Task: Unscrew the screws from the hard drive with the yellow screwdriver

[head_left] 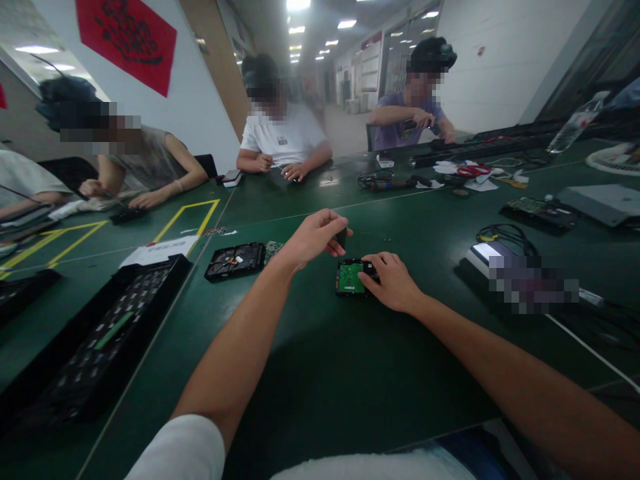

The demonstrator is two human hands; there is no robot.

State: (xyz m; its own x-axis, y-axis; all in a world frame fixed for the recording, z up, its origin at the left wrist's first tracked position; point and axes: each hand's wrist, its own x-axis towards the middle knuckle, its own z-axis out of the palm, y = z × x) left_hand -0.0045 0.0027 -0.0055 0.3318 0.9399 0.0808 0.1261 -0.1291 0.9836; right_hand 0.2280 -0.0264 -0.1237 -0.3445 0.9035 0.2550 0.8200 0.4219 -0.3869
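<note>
Hard drive [351, 288]: lying on the green tabletop [310, 373] in front of the wearer, green circuit board [349, 275] facing up.
Right hand [394, 283]: laid over the drive's right side, fingers loosely spread, thumb reaching onto the board.
Left hand [320, 235]: raised just above the drive, thumb and fingers pinching a small dark object [342, 237]; I can't tell what it is.
Step in hand: looks to me like close work on the drive's board side, one hand steadying, the other poised.
Next move: would call for a firm right hand and careful aim with the left.
Second drive [235, 261]: left of the hands, near some loose green boards [273, 249].
Red sheet [130, 41]: bold black brushed characters, which I can't make out.
White paper [159, 251]: printed writing beside the black tray [137, 333], too blurred to read.
Board label: a tiny pale patch, illegible.
</note>
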